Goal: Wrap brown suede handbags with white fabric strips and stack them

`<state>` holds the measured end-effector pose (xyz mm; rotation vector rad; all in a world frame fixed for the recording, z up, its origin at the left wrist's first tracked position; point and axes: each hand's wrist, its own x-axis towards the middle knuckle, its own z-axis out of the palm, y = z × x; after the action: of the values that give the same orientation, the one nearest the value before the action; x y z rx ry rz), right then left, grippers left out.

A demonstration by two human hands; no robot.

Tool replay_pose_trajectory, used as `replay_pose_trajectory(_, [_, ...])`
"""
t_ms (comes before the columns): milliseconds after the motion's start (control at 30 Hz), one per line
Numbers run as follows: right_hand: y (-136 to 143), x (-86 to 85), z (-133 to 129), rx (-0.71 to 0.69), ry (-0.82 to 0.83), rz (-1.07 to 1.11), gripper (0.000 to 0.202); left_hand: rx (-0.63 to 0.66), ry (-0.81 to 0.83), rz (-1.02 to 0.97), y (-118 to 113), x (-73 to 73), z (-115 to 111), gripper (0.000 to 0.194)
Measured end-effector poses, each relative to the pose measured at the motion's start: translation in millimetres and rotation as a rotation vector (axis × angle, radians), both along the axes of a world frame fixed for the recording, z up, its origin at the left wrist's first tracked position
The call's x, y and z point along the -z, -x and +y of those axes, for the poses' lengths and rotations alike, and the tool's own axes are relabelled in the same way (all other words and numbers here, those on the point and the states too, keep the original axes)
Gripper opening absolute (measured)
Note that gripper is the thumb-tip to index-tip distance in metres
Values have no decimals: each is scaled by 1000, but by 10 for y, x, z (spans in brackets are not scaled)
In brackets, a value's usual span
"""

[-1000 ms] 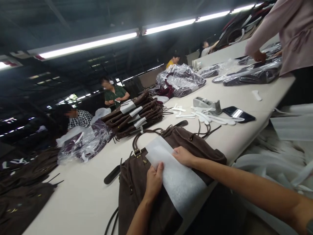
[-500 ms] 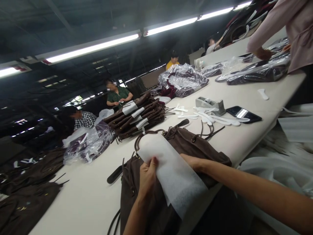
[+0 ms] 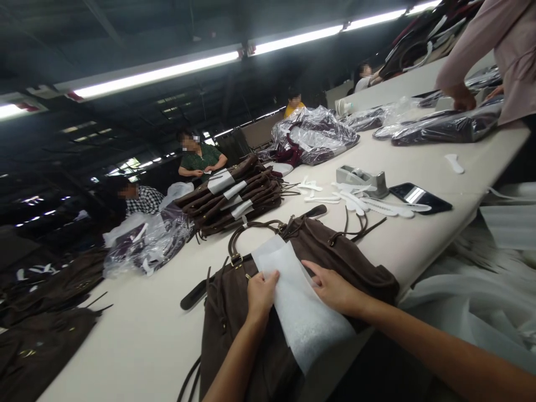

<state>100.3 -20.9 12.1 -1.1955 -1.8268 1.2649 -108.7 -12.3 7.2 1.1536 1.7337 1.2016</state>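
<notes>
A white sheet (image 3: pixel 305 301) lies over the middle of a dark brown bag (image 3: pixel 234 312), which rests near the table's edge. My left hand (image 3: pixel 262 291) pinches the sheet's left edge between thumb and fingers. At the sheet's right edge is my right hand (image 3: pixel 335 287), its index finger stretched toward the upper left and its thumb partly hidden; the other fingers are curled by the paper. The bag's looped handles (image 3: pixel 238 237) lie beyond the sheet's top end.
Beyond the bag are a stack of brown bags (image 3: pixel 238 195), white strips (image 3: pixel 355 202), a tape dispenser (image 3: pixel 362 180) and a dark tablet (image 3: pixel 420 197). Plastic-wrapped bags (image 3: pixel 314 137) lie farther back. A person in pink (image 3: pixel 473 61) works at the right; others are in the background.
The sheet's upper end has moved down, off the handles. My right hand has come out from behind the sheet's edge, and its fingers now show. My left hand has shifted slightly right.
</notes>
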Motion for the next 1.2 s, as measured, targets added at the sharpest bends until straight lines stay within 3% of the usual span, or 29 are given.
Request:
replay_pose_trajectory(200, [7,-30,26,-25,21,-73,71,-82,-78,129,-12,66,-38,35])
replay_pose_trajectory(433, [-44,-150,-146,36,-110,-161,65,-226,-159,343,-65,56,-113,30])
replay_pose_trajectory(700, [-100,-210,-129,-40,-189,-342,56,-260,-146,481,-107,34,-61,31])
replay_pose_trajectory(833, [-106,-434,-99,-40,-442,-685,40,-265,-129,487,-91,38,-73,30])
replay_pose_trajectory(967, [136,-694,-6,-73,-855,-621,36,-241,-135,496,-76,34,-69,29])
replay_pose_trajectory(1067, [434,-555,178,-202,-916,-514,43,-213,-135,535,-64,34,-47,28])
replay_pose_trajectory(1200, [670,-53,438,-348,-664,-545,58,-190,-88,626,-52,19,-32,26])
